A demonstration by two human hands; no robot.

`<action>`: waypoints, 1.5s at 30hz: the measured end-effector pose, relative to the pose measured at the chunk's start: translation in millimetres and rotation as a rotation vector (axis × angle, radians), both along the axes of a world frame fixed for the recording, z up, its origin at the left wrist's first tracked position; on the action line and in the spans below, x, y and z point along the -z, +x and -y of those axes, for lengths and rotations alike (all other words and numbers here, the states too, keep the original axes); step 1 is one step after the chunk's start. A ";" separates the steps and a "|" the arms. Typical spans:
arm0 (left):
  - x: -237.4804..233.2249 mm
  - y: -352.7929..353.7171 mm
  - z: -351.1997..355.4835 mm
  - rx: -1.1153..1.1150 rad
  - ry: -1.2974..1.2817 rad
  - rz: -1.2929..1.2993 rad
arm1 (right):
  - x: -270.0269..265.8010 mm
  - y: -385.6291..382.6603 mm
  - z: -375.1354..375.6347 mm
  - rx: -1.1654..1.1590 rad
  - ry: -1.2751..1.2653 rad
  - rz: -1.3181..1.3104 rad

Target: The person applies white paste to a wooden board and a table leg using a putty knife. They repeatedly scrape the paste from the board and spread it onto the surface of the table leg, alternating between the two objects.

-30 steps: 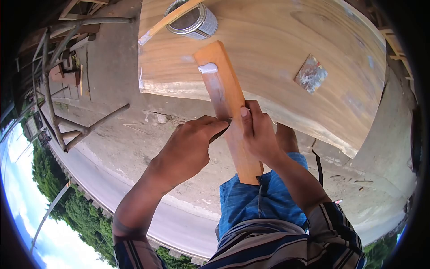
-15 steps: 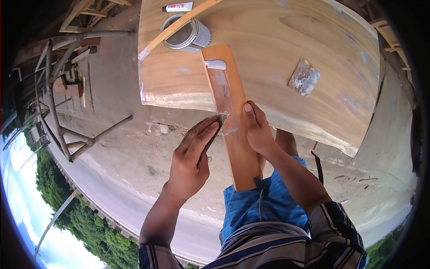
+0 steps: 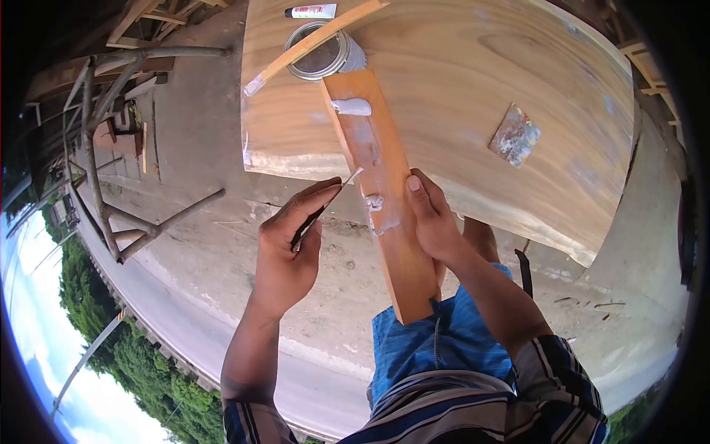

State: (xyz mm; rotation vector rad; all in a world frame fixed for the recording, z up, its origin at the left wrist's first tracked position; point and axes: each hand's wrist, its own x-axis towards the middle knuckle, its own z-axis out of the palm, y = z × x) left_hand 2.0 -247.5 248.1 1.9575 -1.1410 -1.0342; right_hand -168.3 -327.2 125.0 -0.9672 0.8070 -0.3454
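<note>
A narrow wooden board (image 3: 410, 274) slants from the table edge down to my lap. White paste (image 3: 353, 106) sits near its top, a small lump (image 3: 374, 202) lies midway, and a thin smear runs between them. My right hand (image 3: 436, 218) grips the board's right edge, thumb on top. My left hand (image 3: 292, 237) pinches a thin, dark flat scraper (image 3: 316, 216) whose pale tip is at the board's left edge; whether it touches is unclear. Past the board's top stands an open can (image 3: 319, 55) with a wooden stick (image 3: 314, 44) across it.
The wooden table (image 3: 444, 81) carries a paint-stained square plate (image 3: 515, 135) at right and a white tube (image 3: 310, 11) at the back left. A frame of rough poles (image 3: 90, 148) stands at left. Concrete ground (image 3: 200, 126) and a road (image 3: 177, 303) lie beyond.
My left hand has moved left and slightly up with the scraper, off the middle of the board. A white lump now shows there. The camera view has shifted slightly.
</note>
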 end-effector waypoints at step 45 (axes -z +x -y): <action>-4.7 -14.0 34.0 0.411 0.357 0.067 | -8.3 -0.8 1.1 -0.041 -0.438 -0.293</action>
